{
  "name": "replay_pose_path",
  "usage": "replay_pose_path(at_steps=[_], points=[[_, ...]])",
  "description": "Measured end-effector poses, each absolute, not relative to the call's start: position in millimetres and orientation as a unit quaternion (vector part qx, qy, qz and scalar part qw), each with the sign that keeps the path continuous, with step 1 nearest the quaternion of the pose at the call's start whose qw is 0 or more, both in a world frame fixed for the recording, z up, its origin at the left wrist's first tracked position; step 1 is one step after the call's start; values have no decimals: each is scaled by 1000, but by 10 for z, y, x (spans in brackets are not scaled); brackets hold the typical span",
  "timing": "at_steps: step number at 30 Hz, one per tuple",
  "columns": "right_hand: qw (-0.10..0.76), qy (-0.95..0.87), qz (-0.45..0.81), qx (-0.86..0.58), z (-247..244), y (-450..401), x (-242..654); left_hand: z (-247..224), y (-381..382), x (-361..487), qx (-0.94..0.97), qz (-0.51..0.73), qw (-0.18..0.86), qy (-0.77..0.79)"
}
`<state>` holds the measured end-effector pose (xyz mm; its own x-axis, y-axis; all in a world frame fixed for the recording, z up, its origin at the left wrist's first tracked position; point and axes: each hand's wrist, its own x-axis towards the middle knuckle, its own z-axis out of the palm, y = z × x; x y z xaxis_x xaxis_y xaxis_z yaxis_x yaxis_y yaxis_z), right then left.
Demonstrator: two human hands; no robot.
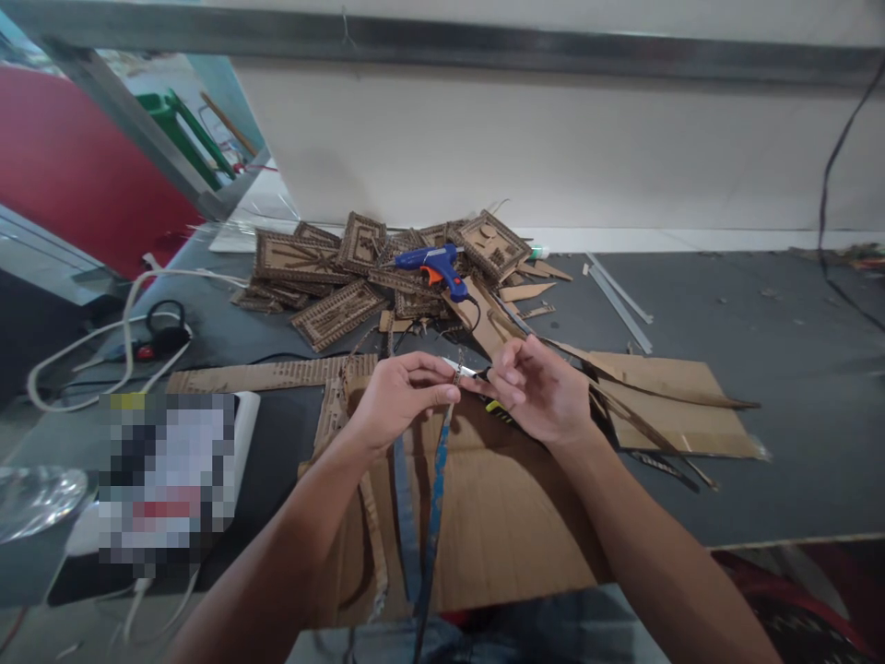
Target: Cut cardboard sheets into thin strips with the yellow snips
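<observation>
Near the centre of the frame, the left hand (401, 401) pinches a thin, partly blue cardboard strip (438, 470) between thumb and fingertips; the strip hangs down to the bottom edge. Just beside it, the right hand (546, 392) has bent fingers overlapping a knife (499, 411), mostly hidden, so whether they grip it I cannot tell. Below lies a cardboard sheet (512, 507), partly covered by the forearms. Beyond, a glue gun (446, 263) rests on heaped cardboard panels (338, 314). At lower left, a device (245, 415) has its face pixelated. The table (725, 314) is dark grey; a pale wall (518, 148) and metal bar (484, 48) span the top.
</observation>
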<state>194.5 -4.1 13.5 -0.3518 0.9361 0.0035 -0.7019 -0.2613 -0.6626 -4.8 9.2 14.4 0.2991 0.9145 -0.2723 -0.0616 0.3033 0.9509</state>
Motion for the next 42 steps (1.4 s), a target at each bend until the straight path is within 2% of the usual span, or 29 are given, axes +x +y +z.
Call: replay_pose_path(at_steps=[11, 23, 42], points=[[570, -299, 732, -226, 165, -48, 1936, 94, 84, -37, 449, 397, 653, 464], [549, -305, 744, -229, 141, -51, 1920, 127, 83, -43, 453, 388, 653, 467], [561, -358, 714, -217, 142, -85, 1909, 149, 73, -52, 457, 376, 663, 458]])
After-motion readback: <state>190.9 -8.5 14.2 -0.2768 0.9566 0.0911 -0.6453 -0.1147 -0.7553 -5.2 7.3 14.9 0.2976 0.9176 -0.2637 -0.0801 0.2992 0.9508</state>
